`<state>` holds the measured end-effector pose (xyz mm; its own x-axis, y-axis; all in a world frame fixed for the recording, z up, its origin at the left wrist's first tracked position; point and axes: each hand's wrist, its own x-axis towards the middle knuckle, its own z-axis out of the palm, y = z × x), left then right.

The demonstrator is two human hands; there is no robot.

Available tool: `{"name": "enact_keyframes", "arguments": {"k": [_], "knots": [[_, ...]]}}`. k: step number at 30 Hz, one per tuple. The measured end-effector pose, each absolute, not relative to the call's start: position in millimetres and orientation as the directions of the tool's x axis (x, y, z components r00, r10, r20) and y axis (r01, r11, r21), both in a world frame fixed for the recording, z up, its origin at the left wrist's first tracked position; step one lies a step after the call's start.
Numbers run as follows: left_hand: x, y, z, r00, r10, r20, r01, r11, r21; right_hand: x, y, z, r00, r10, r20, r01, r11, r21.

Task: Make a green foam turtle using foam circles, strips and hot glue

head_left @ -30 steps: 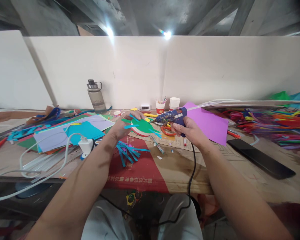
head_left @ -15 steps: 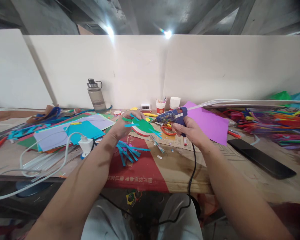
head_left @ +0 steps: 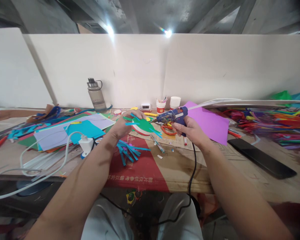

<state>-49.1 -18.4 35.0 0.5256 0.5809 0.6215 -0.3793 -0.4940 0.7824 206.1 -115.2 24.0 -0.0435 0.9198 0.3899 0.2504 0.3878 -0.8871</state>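
Head view: the left hand (head_left: 122,128) grips a green paper disc (head_left: 143,126) above the table (head_left: 180,166). Several blue strips already project from the disc, and loose blue strips (head_left: 130,150) lie beneath it. The right hand (head_left: 190,130) is closed around the glue gun (head_left: 171,116), with the nozzle at the disc's edge. Pose is nearly unchanged from the earlier frame.

A person's left hand (head_left: 123,125) holds a green paper disc (head_left: 143,126) with blue strips glued to it above a cluttered table (head_left: 180,166). The right hand (head_left: 190,130) grips a blue glue gun (head_left: 172,116), its nozzle at the disc's right edge. Loose blue paper strips (head_left: 130,150) lie below, a purple sheet (head_left: 210,122) to the right.
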Motion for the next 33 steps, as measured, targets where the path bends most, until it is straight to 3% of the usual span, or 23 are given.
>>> {"name": "enact_keyframes", "arguments": {"k": [12, 17, 21, 29, 33], "knots": [[-51.0, -11.1, 29.2, 0.494, 0.608, 0.622, -0.404, -0.473, 0.783, 207.9, -114.9, 23.0, -0.047, 0.915, 0.4, 0.295, 0.395, -0.87], [-49.9, -6.7, 26.2, 0.409, 0.623, 0.667, -0.42, -0.52, 0.744, 207.3, -114.1, 22.5, -0.023, 0.918, 0.397, 0.279, 0.387, -0.879], [-47.6, -3.9, 25.3, 0.352, 0.698, 0.624, -0.448, -0.459, 0.767, 213.4, -114.0, 18.6, 0.043, 0.922, 0.384, 0.226, 0.366, -0.903], [-42.7, -0.1, 18.8, 0.327, 0.807, 0.492, -0.404, -0.352, 0.844, 260.5, -139.3, -3.2, 0.293, 0.947, 0.133, 0.286, 0.047, -0.957], [-40.9, 3.9, 14.9, 0.318, 0.815, 0.484, -0.422, -0.335, 0.842, 292.4, -161.3, -12.8, 0.403, 0.915, -0.005, 0.41, -0.186, -0.893]]}}
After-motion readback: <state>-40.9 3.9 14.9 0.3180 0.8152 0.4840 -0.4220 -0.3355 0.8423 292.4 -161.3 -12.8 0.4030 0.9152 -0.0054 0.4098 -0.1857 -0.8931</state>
